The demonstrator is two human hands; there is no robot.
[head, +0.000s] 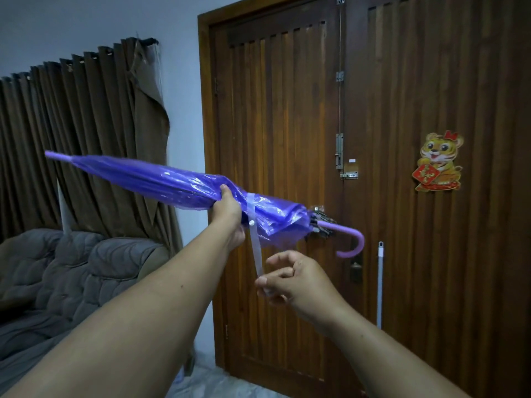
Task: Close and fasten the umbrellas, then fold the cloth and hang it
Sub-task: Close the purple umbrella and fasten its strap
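left hand (228, 211) clenches glossy purple plastic umbrella (161, 182); right hand (290, 278) pinches its translucent strap (255, 248).

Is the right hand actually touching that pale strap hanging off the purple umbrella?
Touching. In the head view, the right hand pinches the lower end of the pale translucent strap, which hangs from the closed purple plastic umbrella.

A home living room was indicated by a wooden door (287, 168), brown curtains (71, 145) and a grey sofa (74, 277).
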